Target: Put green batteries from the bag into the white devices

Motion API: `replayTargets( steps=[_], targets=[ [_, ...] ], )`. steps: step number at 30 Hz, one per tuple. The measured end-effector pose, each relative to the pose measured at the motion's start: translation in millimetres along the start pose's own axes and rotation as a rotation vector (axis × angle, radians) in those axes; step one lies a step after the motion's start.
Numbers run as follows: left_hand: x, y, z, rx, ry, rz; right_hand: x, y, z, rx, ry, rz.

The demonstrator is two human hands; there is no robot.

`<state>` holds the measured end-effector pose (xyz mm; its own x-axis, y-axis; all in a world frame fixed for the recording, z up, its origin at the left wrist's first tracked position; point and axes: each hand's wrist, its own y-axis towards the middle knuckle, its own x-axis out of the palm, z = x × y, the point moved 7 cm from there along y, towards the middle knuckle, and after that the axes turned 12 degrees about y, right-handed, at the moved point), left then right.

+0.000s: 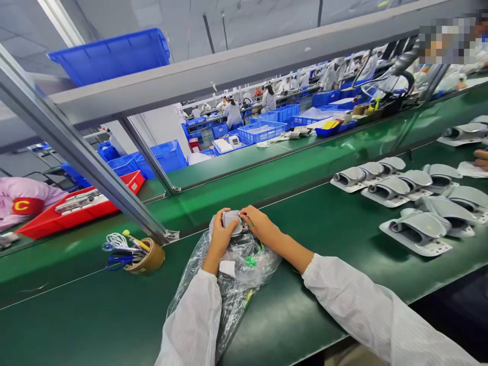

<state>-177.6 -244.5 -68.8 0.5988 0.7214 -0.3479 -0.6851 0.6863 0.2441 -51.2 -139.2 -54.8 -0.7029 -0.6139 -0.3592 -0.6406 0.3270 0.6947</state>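
Observation:
My left hand [220,235] and my right hand [260,225] both grip a small grey plastic part [232,220], held between them just above a crumpled clear plastic bag [232,274] on the green conveyor belt [324,284]. Fingers of both hands are curled round the part. Inside the bag lie small green pieces [250,261] and a white scrap [227,268]. Both arms wear white sleeves.
Several grey moulded housings [415,231] lie on the belt at the right. A tape roll [150,256] holding scissors, wire and pens sits to the left. A metal frame post [87,168] slants across. Red tray [76,208], blue crates [160,157] and other workers lie beyond.

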Motion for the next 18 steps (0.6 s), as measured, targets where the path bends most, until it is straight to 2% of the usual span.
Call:
replayTargets(
  steps=[7, 14, 18],
  targets=[
    [-0.2, 1.6, -3.4, 0.024, 0.004, 0.025, -2.1, 0.2, -6.8, -0.050, -0.026, -0.068],
    [-1.4, -0.1, -0.8, 0.056, 0.048, 0.040, 0.1, -4.6, -2.3, 0.019, -0.075, -0.056],
    [-2.1, 0.5, 1.5, 0.046, 0.064, 0.044, 2.3, -7.0, -8.7, 0.008, -0.164, -0.092]
  ],
)
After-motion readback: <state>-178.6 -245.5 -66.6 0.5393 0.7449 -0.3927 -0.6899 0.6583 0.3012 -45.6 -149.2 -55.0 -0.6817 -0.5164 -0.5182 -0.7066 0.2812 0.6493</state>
